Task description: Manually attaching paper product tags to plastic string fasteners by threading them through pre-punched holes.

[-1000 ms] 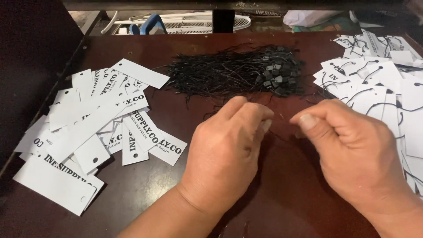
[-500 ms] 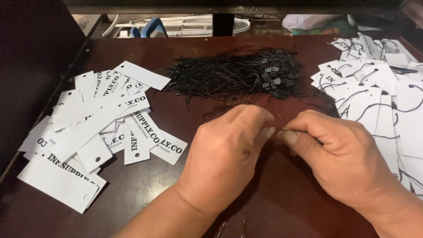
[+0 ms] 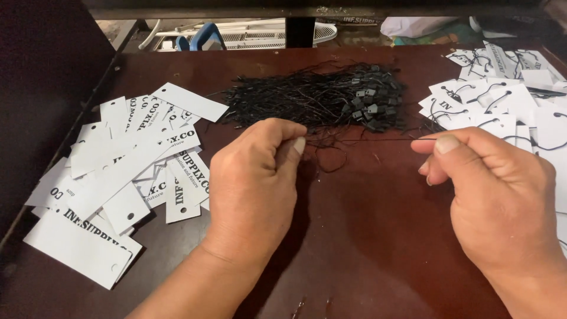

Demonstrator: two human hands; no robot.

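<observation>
Pinched at both ends between two hands: one thin black string (image 3: 360, 139), drawn nearly taut and level so it stands clear of the tangle behind it. Left hand (image 3: 254, 189) curled narrow, thumb and forefinger closed on the string's left end, remaining fingers folded under, heel low over the dark wooden table (image 3: 366, 248). Right hand (image 3: 490, 189) likewise closed small, thumb pressed against forefinger on the right end, knuckles turned outward. Held apart like this, probably to separate a single strand from its neighbours and straighten it. A small slack loop (image 3: 331, 159) hanging just right of the left fingertips, seemingly part of the same or a neighbouring strand; hard to tell which. Just beyond both hands, a loose heap of black strings with small square plastic locks (image 3: 319, 97), kept within easy reach. Off to the left of the left hand, a spread of plain white card tags with punched holes (image 3: 118, 171), no strings fitted. Off to the right of the right hand, touching close by its knuckles, a second pile of white tags already carrying black loops (image 3: 502, 100). Unstrung stock one side, strung stock the other, strings in between: apparently sorted so each hand reaches its own supply.
</observation>
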